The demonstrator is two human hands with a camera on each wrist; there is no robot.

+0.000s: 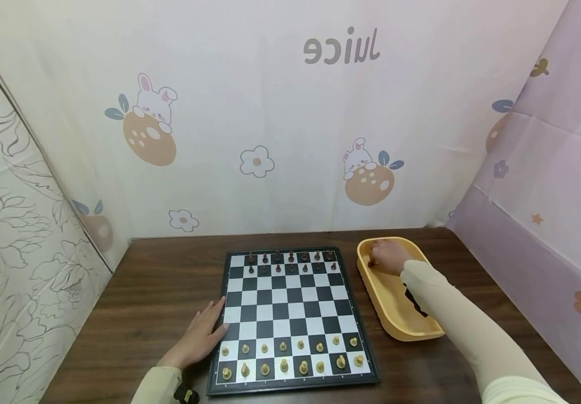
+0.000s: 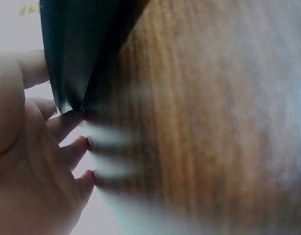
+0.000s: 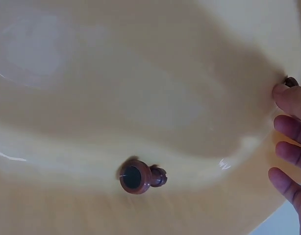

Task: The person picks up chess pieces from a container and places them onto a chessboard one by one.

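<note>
A black-and-white chessboard (image 1: pixel 280 311) lies on the table with light chess pieces in two rows along its near side. Dark brown pieces stand in two rows at the far side. My left hand (image 1: pixel 198 335) rests against the board's left edge, its fingers stretched out; the left wrist view shows fingertips (image 2: pixel 87 142) by the dark board side (image 2: pixel 74 54). Inside the yellow tray (image 1: pixel 391 297), my right hand (image 1: pixel 390 256) pinches a small dark chess piece (image 3: pixel 290 82), mostly hidden by the thumb. A brown rook (image 3: pixel 140 176) lies on its side in the tray.
The dark wooden table (image 1: pixel 169 292) meets a patterned curtain (image 1: pixel 255 112) at the back. Patterned panels also stand at the left and right. The tray sits to the right of the board, with a gap of table between them.
</note>
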